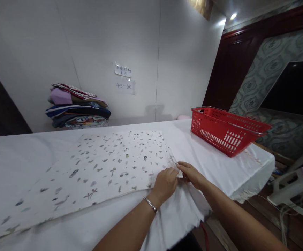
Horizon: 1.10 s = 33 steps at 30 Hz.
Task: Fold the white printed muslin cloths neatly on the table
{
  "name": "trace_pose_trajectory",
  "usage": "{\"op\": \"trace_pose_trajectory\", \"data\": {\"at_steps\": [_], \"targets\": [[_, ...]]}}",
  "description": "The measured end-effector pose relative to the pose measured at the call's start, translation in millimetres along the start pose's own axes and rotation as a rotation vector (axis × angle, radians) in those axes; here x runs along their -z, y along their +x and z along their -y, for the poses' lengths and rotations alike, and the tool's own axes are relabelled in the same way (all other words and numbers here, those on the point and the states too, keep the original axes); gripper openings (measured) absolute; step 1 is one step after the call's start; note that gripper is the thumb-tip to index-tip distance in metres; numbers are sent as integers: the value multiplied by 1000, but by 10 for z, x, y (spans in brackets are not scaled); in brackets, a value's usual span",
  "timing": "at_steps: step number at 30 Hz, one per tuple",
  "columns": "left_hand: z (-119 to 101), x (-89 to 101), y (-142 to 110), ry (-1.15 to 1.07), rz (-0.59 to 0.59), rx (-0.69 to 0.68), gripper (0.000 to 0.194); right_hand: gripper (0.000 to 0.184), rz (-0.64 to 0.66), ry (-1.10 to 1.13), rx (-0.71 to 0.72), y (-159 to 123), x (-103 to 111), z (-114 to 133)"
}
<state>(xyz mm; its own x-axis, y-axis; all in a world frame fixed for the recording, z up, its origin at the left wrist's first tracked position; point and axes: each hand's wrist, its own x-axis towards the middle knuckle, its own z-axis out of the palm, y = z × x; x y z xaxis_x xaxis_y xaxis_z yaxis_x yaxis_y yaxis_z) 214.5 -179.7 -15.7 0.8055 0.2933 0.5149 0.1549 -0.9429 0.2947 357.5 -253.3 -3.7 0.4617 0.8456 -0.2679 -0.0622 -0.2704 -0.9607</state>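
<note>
A white cloth [114, 160] printed with small birds, palms and rainbows lies spread flat on the white-covered table [70, 237]. At its right near corner the fabric is bunched up. My left hand [166, 181], with a silver bracelet on the wrist, is closed on that gathered corner. Just to its right, my right hand [190, 174] pinches the same corner between thumb and fingers. The fingertips of both hands are partly hidden by the folds.
A red plastic basket [219, 129] with metal handles stands at the table's right end. Folded fabrics [78, 106] are stacked at the back left against the wall. Paper labels [124, 85] hang on the wall. A white stool [295, 191] stands on the floor at the right.
</note>
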Motion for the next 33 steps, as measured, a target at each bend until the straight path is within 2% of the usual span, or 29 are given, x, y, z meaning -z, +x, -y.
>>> {"op": "trace_pose_trajectory", "data": {"at_steps": [7,11,15,22,26,33], "targets": [[23,21,-30,-23,33,22,16,51,6,129,-61,554,-14,187],[23,-13,-33,-5,161,-8,18,59,-66,81,-27,843,-8,238],[-2,-47,-12,47,291,-20,16,46,-173,-18,78,1109,33,268],[-12,-60,-10,30,307,5,14,4,-211,-358,148,1477,35,362],[7,-72,-23,5,301,22,14,13,-246,-560,146,1575,-39,400],[23,-88,-41,-42,300,43,15,7,-255,-743,131,1649,-81,382]]}}
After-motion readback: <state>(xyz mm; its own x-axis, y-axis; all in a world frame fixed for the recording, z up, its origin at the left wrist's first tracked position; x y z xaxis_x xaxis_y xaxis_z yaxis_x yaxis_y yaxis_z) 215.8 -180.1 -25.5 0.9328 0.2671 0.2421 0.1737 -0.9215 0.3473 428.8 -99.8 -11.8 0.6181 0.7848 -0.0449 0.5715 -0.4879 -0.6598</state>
